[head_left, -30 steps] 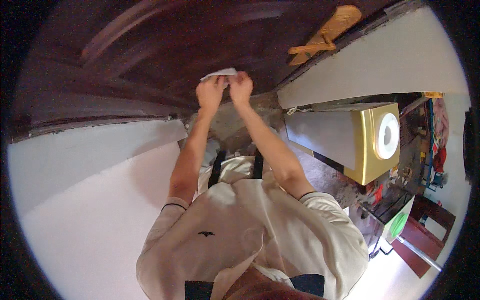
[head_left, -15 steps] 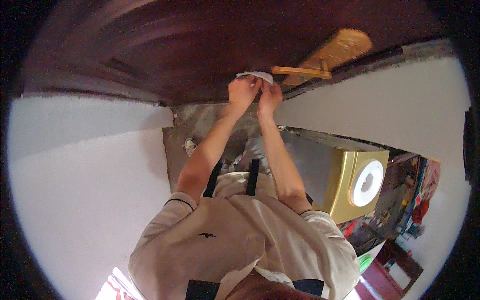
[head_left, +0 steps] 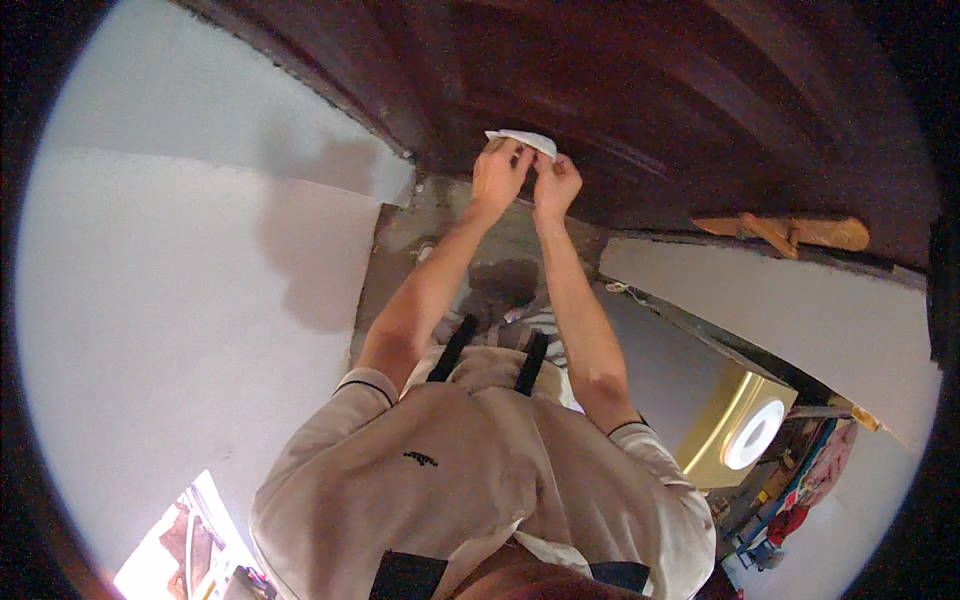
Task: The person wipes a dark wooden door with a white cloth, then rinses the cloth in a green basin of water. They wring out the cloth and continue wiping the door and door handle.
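Observation:
Both my hands are raised in front of a dark reddish-brown door (head_left: pixel 600 60). Between them is a thin white folded piece (head_left: pixel 528 139), cloth or paper; I cannot tell which. My left hand (head_left: pixel 500 178) grips its left part with bent fingers. At its right end, my right hand (head_left: pixel 556 188) pinches the lower edge with thumb and fingers. The piece is close to the door's surface; whether it touches is unclear. Well to the right of my hands, a golden door handle on a long plate (head_left: pixel 800 233) is fixed to the door.
A white wall (head_left: pixel 180 330) rises at my left, with a shadow on it. On the right, past a pale wall strip (head_left: pixel 760 300), stands a grey and gold appliance (head_left: pixel 735 420) with a round white front. Hanging clothes (head_left: pixel 815 470) are behind it. Grey floor (head_left: pixel 405 235) shows below my arms.
My view has turned left, so the handle now appears farther right and lower, and more left wall shows. Both hands still hold the white piece, now before another part of the door.

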Motion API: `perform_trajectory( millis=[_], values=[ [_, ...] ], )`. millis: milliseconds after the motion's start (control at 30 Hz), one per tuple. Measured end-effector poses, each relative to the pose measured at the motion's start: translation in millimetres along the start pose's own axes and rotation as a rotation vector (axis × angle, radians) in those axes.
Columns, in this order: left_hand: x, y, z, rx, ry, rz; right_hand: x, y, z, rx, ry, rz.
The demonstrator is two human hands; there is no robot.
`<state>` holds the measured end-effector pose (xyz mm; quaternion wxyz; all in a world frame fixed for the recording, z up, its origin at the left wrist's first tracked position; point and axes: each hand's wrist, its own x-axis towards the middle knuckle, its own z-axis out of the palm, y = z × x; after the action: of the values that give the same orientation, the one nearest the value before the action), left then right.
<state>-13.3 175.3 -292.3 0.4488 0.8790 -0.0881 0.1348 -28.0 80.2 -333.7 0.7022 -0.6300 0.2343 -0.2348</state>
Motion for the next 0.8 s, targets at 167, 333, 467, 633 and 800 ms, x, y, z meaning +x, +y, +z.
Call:
perform_trajectory(
  millis=[167, 333, 467, 633, 800],
  values=[
    [21, -62, -76, -0.043, 0.025, -0.137, -28, 7, 100, -0.127, -0.085, -0.015],
    [40, -116, -122, 0.038, 0.047, -0.124, -56, 4, 166, -0.264, -0.079, 0.053],
    [48, -143, -139, 0.021, 0.014, -0.146, -75, 11, 193, -0.070, -0.073, 0.014],
    [60, -149, -162, 0.171, -0.072, -0.098, -81, 25, 219, -0.165, -0.015, 0.105],
    [38, -146, -123, 0.163, -0.048, 0.039, -65, 64, 184, -0.064, 0.076, 0.240]
  ],
)
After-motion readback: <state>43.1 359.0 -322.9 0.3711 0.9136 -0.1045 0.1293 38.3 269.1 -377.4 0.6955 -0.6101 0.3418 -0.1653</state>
